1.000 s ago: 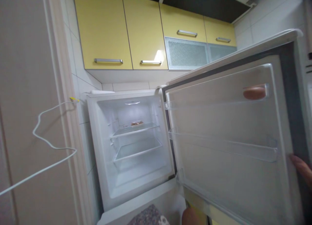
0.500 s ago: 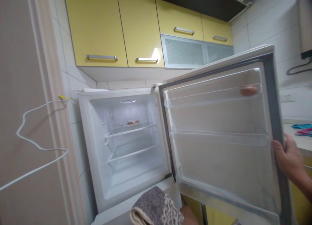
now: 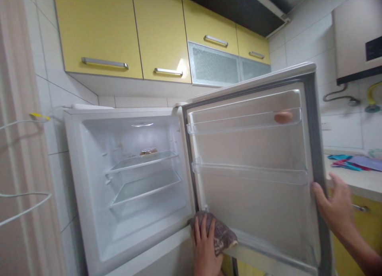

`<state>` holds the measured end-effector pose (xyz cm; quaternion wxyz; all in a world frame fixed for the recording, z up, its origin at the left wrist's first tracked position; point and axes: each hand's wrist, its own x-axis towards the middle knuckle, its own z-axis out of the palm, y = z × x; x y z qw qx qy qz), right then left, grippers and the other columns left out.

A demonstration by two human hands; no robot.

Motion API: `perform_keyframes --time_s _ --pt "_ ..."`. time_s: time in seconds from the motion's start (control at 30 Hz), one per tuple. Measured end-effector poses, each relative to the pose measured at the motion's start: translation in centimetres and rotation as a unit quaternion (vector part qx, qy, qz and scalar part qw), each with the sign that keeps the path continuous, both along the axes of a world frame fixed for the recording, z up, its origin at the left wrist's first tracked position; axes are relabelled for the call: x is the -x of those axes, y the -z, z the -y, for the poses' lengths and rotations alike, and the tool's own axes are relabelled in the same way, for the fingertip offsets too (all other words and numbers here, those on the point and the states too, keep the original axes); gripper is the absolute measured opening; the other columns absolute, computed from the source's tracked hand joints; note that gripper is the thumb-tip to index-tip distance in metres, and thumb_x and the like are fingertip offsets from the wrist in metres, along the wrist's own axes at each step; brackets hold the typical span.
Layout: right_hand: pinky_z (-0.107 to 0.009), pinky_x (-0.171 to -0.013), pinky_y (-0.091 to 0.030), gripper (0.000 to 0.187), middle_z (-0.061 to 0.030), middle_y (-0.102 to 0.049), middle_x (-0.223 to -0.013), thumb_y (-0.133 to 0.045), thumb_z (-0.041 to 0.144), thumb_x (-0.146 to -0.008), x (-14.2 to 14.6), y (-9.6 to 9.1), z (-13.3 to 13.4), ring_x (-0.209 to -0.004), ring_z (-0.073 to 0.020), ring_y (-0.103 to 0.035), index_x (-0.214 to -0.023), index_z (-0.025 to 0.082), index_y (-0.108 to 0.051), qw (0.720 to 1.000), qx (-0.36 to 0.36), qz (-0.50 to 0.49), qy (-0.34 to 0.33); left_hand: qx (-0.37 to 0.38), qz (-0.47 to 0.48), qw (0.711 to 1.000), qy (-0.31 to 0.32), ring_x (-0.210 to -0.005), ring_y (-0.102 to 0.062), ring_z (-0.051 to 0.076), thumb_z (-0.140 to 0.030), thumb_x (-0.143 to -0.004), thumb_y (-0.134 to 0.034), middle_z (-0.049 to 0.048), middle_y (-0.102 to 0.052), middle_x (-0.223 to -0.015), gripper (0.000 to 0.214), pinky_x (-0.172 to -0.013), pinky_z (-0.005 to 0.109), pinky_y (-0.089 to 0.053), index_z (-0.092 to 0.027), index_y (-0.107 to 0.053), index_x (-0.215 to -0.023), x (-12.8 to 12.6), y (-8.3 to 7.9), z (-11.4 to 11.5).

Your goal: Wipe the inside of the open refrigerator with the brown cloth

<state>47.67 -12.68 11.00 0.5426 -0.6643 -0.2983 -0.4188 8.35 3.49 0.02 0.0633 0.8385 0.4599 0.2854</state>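
A small white fridge (image 3: pixel 89 176) stands open, its two wire-edged shelves almost bare, with a small brown item (image 3: pixel 148 151) on the upper shelf. Its door (image 3: pixel 250 212) is swung out to the right. My left hand (image 3: pixel 204 244) presses a grey patterned cloth (image 3: pixel 222 233) against the lower inner corner of the door, fingers closed over it. My right hand (image 3: pixel 334 206) grips the door's outer edge at mid height. An egg (image 3: pixel 283 117) lies in the top door rack.
Yellow wall cabinets (image 3: pixel 131 33) with metal handles hang above the fridge. A counter (image 3: pixel 358 176) at the right carries blue and purple items. A white water heater (image 3: pixel 358 33) hangs on the right wall. White cable (image 3: pixel 24 206) loops along the wooden panel at left.
The view has shifted right. My left hand has brought the cloth up from the bottom edge onto the door's lower inner corner. My right hand keeps hold of the door's edge.
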Motion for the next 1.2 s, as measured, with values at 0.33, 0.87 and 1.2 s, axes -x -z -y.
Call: perform_keyframes --time_s 0.33,0.87,1.2 --pt "-0.034 -0.073 -0.065 0.020 -0.0006 -0.079 -0.093 -0.061 0.048 -0.087 6.9 11.9 2.2 -0.085 -0.0228 -0.076 -0.097 0.037 -0.075 0.927 0.234 0.102 -0.275 0.005 -0.124 0.983 0.136 -0.136 -0.046 0.031 -0.039 -0.067 -0.070 0.0061 -0.067 -0.131 0.054 -0.126 0.049 -0.016 -0.028 -0.067 -0.119 0.4 -5.3 -2.8" --pt "-0.038 -0.088 -0.060 0.046 -0.0052 -0.077 -0.104 -0.045 0.061 -0.094 7.2 15.3 0.2 -0.100 -0.0244 -0.072 -0.111 0.030 -0.074 0.926 0.194 -0.074 -0.315 0.015 -0.195 0.941 0.276 -0.103 -0.067 0.037 -0.040 -0.077 -0.063 0.0206 -0.074 -0.108 0.045 -0.094 0.056 -0.051 -0.013 -0.067 -0.113 -15.7 -3.3 6.9" --pt "-0.036 -0.095 -0.055 0.043 -0.0016 -0.075 -0.115 -0.043 0.054 -0.098 5.6 15.7 0.0 -0.108 -0.0219 -0.068 -0.132 0.034 -0.060 0.905 0.253 -0.070 -0.336 0.011 -0.140 0.952 0.272 -0.112 -0.060 0.040 -0.042 -0.067 -0.075 0.0198 -0.068 -0.117 0.057 -0.102 0.061 -0.044 -0.016 -0.064 -0.117 -13.5 -2.3 4.7"
